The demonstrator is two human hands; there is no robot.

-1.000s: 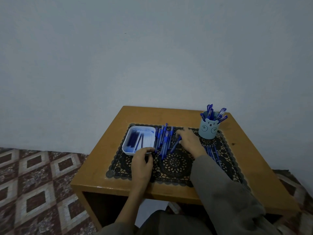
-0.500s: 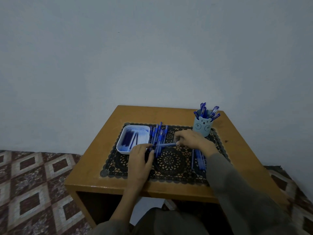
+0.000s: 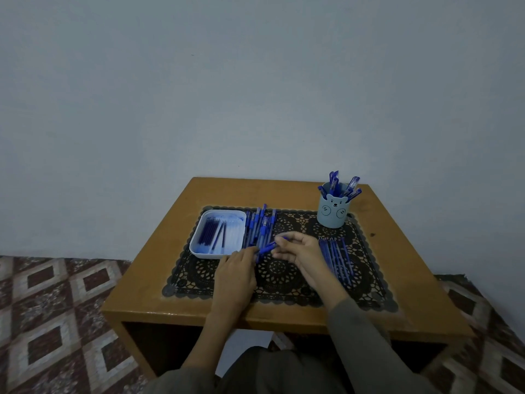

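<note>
Your right hand (image 3: 302,253) has its thumb and fingers curled round the upper right end of one pen (image 3: 269,247): a pinch, clamped on it. Your left hand (image 3: 237,270) reaches in from the lower left, fingertips at the pen's other end. I can't tell whether they pinch it or only touch it.

The pen sits between your two hands, tilted, low end to the left and high end to the right. It's over the middle of the mat (image 3: 284,282), just in front of the pile (image 3: 260,226) of pens. I can't tell whether it's clear of the mat.

- tray (image 3: 199,245): left end of the mat, touching the pile, dark refills inside
- row (image 3: 336,258) of pens: flat on the mat, just right of your right hand
- cup (image 3: 332,213): far right corner of the mat, upright, pens standing in it, well apart from your hands
- table (image 3: 159,280): the mat lies on it
</note>
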